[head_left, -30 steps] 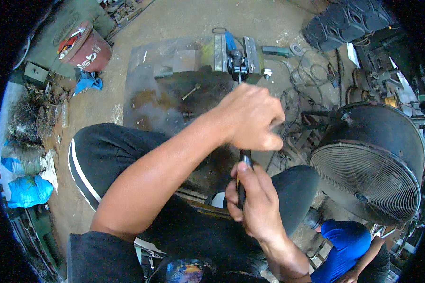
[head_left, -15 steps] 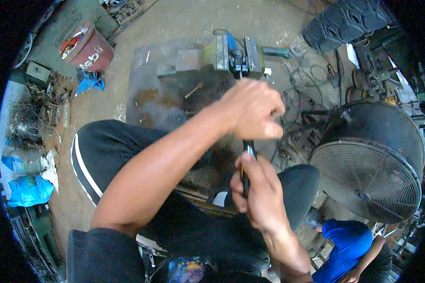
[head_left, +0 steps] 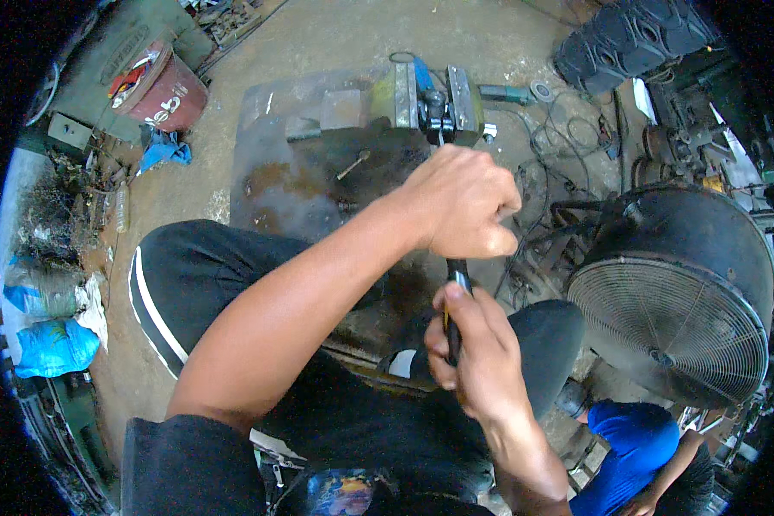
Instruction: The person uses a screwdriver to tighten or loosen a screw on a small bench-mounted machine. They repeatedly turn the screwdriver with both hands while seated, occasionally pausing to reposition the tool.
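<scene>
My left hand [head_left: 469,202] is closed in a fist around the far part of a long black tool [head_left: 457,273] with some yellow on its handle. My right hand [head_left: 483,344] wraps the near end of the same tool, thumb lying along the top. Beyond the left fist, a thin silvery tip points at a dark metal part [head_left: 436,110] between the jaws of a bench vise [head_left: 396,96]. Most of the tool's middle is hidden under my left fist, so its exact kind cannot be told. Whether the tip touches the part is unclear.
A stained metal plate [head_left: 275,146] lies under the vise, with a small rod-like piece [head_left: 353,165] on it. Right of the vise are an angle grinder [head_left: 507,93], tangled cables [head_left: 568,142] and a large drum fan [head_left: 671,301]. Another person in blue [head_left: 632,439] sits at lower right.
Both hands keep their grip on the tool and have shifted only slightly, a touch toward me and to the right. My left hand was blurred before and is sharper now.
</scene>
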`<act>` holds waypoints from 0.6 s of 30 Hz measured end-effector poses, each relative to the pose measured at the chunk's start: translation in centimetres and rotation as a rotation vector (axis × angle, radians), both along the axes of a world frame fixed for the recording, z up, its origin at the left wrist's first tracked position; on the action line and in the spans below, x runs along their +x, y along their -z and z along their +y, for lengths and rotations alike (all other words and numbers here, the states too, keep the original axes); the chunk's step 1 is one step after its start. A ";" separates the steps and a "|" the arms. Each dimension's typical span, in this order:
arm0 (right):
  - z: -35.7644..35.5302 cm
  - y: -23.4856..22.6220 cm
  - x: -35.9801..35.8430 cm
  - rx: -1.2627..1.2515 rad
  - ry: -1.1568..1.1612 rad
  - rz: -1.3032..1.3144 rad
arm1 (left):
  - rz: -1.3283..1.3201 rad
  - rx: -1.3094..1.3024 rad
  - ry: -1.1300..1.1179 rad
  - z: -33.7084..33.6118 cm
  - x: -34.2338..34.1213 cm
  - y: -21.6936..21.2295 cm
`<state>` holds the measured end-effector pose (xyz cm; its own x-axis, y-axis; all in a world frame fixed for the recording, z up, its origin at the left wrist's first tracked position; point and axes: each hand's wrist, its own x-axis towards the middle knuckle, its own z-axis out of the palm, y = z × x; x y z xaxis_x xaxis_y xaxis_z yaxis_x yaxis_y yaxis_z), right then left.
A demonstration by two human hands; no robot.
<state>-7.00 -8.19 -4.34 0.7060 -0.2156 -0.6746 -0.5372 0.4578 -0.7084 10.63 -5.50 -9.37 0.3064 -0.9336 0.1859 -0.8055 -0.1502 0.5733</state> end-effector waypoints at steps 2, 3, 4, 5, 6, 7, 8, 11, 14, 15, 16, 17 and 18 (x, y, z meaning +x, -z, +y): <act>-0.1 -0.7 -0.4 0.087 0.029 0.195 | 0.099 -0.035 0.075 0.1 -0.2 0.0; 0.0 -0.6 -0.4 0.146 0.037 0.169 | 0.130 -0.003 0.116 0.1 -0.2 -0.1; -0.1 -0.6 -0.4 0.095 0.008 0.096 | 0.076 -0.025 0.032 0.1 -0.3 -0.1; -0.1 -0.2 -0.2 0.037 -0.016 0.058 | 0.032 -0.046 0.018 0.0 -0.2 -0.1; -0.1 0.1 -0.3 -0.017 -0.042 0.026 | -0.008 0.000 -0.009 0.0 -0.2 0.0; -0.1 0.5 0.0 -0.068 -0.028 -0.094 | -0.064 0.021 -0.030 -0.1 -0.1 0.1; -0.1 0.5 -0.2 -0.020 0.006 -0.005 | -0.017 -0.008 0.018 -0.2 0.0 0.3; -0.2 -0.3 -0.4 0.108 0.009 0.173 | 0.130 -0.030 0.104 -0.2 0.0 0.5; -0.2 0.1 0.0 -0.062 -0.072 -0.054 | -0.041 -0.046 -0.017 -0.1 0.1 0.6; -0.3 -0.1 0.1 -0.064 -0.065 -0.088 | -0.030 -0.095 -0.050 -0.1 0.1 0.6; -0.4 -0.2 0.2 -0.017 -0.052 0.004 | 0.023 -0.079 0.003 -0.2 0.2 0.6; -0.4 -0.5 0.2 0.032 -0.034 0.083 | 0.061 -0.097 0.016 -0.2 0.3 0.5; -0.3 -0.8 0.1 0.083 -0.011 0.186 | 0.124 -0.096 0.088 -0.2 0.2 0.5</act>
<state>-6.88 -8.53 -3.54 0.5693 -0.1467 -0.8090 -0.6605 0.5043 -0.5562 10.85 -5.66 -9.84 0.2504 -0.9376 0.2411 -0.7356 -0.0223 0.6771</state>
